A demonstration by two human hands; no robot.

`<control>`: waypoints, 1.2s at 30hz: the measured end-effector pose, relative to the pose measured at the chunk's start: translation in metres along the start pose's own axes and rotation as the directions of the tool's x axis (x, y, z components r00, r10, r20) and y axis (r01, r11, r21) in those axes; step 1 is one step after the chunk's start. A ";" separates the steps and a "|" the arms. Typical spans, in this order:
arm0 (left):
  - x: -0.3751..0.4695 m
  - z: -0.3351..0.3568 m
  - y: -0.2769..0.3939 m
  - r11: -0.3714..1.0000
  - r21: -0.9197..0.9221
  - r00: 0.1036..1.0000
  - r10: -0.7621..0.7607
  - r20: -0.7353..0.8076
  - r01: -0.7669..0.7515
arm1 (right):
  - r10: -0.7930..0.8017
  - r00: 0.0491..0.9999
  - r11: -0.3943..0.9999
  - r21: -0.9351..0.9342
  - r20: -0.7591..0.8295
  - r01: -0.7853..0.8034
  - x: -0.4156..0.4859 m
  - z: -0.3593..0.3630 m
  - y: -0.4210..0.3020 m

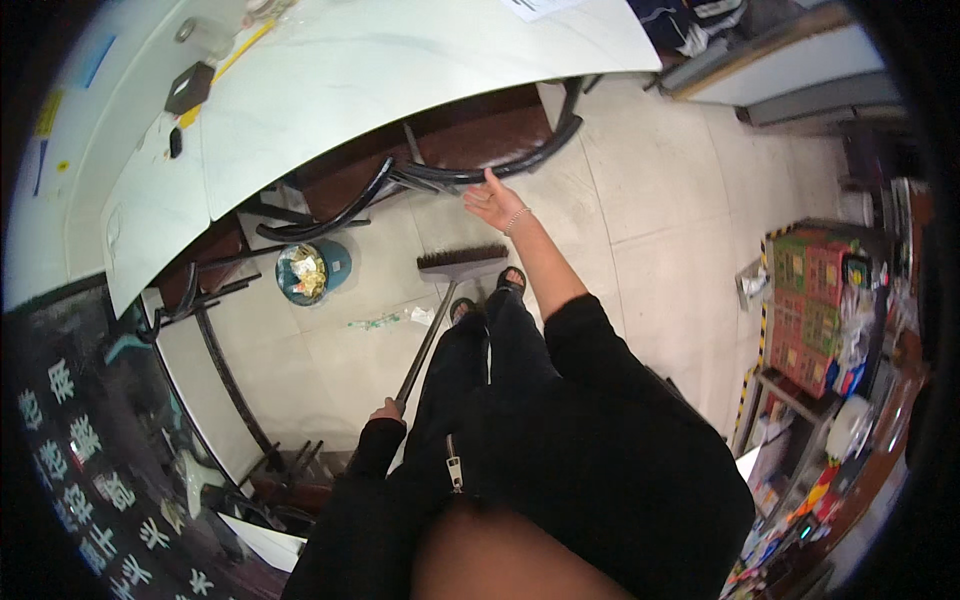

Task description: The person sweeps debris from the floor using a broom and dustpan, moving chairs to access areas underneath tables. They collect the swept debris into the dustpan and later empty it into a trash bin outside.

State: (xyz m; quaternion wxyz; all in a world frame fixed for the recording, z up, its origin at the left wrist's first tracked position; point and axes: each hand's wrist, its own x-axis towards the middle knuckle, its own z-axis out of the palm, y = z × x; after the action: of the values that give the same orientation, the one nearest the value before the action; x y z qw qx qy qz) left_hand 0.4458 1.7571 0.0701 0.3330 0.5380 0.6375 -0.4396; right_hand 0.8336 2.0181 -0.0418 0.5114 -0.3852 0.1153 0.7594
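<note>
My left hand grips the handle of a long-handled broom, whose dark bristles rest on the tiled floor in front of my feet. My right hand reaches forward with the fingers spread; its fingertips are at the curved black armrest of a chair, and whether they touch it I cannot tell. The chair has a brown seat and stands partly under a white marble-look table. Left of the broom head lie a green-and-clear plastic scrap and a crumpled white paper.
A blue-green bin holding rubbish stands beside the chairs. At the left are more chairs and a second white table. Stacked red and green cartons and cluttered shelves line the right side. A black box sits on the near table.
</note>
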 end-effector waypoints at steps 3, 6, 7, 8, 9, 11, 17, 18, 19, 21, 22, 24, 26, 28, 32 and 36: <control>0.001 -0.024 0.007 0.989 0.086 0.993 0.115 0.032 -0.118 | -0.301 0.953 0.951 0.063 -0.041 0.303 -0.076 -0.058 -0.002; 0.016 -0.054 0.042 0.974 0.101 0.979 0.202 0.012 -0.202 | -0.390 0.876 0.891 0.122 -0.285 0.437 -0.174 -0.156 0.024; 0.023 -0.066 0.060 0.958 0.091 0.962 0.272 0.024 -0.273 | -0.318 0.841 0.908 0.115 -0.438 0.403 -0.204 -0.192 0.037; 0.031 -0.074 0.086 0.952 0.085 0.956 0.293 0.021 -0.294 | -0.291 0.762 0.894 0.118 -0.579 0.431 -0.235 -0.230 0.058; 0.036 -0.080 0.113 0.967 -0.091 0.966 0.245 0.084 -0.237 | -0.268 0.675 0.850 0.161 -0.688 0.502 -0.267 -0.268 0.084; 0.041 -0.086 0.175 0.888 -0.063 0.890 0.456 -0.010 -0.455 | -0.096 0.530 0.850 0.207 -0.842 0.484 -0.324 -0.338 0.129; 0.025 -0.103 0.376 0.742 -0.512 0.847 0.530 0.052 -0.433 | 0.131 0.459 0.766 0.384 -0.879 0.516 -0.443 -0.444 0.205; 0.021 -0.103 0.409 0.740 -0.495 0.844 0.536 0.027 -0.455 | 0.191 0.444 0.765 0.417 -0.875 0.491 -0.456 -0.450 0.205; 0.017 -0.105 0.440 0.744 -0.475 0.843 0.538 0.008 -0.470 | 0.266 0.428 0.757 0.462 -0.864 0.462 -0.466 -0.453 0.203; 0.011 -0.116 0.507 0.730 -0.486 0.841 0.541 -0.018 -0.481 | 0.151 0.459 0.681 0.428 -0.876 0.594 -0.477 -0.462 0.179; 0.009 -0.125 0.540 0.713 -0.505 0.810 0.584 0.044 -0.486 | 0.086 0.471 0.633 0.413 -0.878 0.655 -0.479 -0.466 0.163; 0.006 -0.146 0.602 0.695 -0.487 0.740 0.659 0.136 -0.529 | 0.029 0.500 0.604 0.414 -0.866 0.681 -0.484 -0.473 0.129; 0.008 -0.160 0.661 0.629 -0.564 0.720 0.689 0.087 -0.534 | 0.041 0.497 0.638 0.406 -0.867 0.654 -0.485 -0.474 0.094; 0.023 -0.174 0.726 0.551 -0.703 0.742 0.669 0.049 -0.450 | 0.033 0.464 0.647 0.373 -0.885 0.665 -0.483 -0.473 0.066; 0.121 -0.201 0.879 0.513 -0.795 0.783 0.617 0.079 -0.324 | -0.006 0.460 0.610 0.361 -0.888 0.706 -0.469 -0.476 0.034; 0.261 -0.229 1.035 0.522 -0.828 0.898 0.437 0.054 -0.204 | 0.008 0.463 0.561 0.387 -0.886 0.731 -0.459 -0.469 0.035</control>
State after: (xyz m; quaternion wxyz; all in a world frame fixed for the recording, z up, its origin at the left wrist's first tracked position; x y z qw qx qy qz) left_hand 1.4180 2.1057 -0.2835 0.6945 0.3754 0.6058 -0.0983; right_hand 1.1048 1.4199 -0.0445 0.6701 -0.4614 0.5351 0.2274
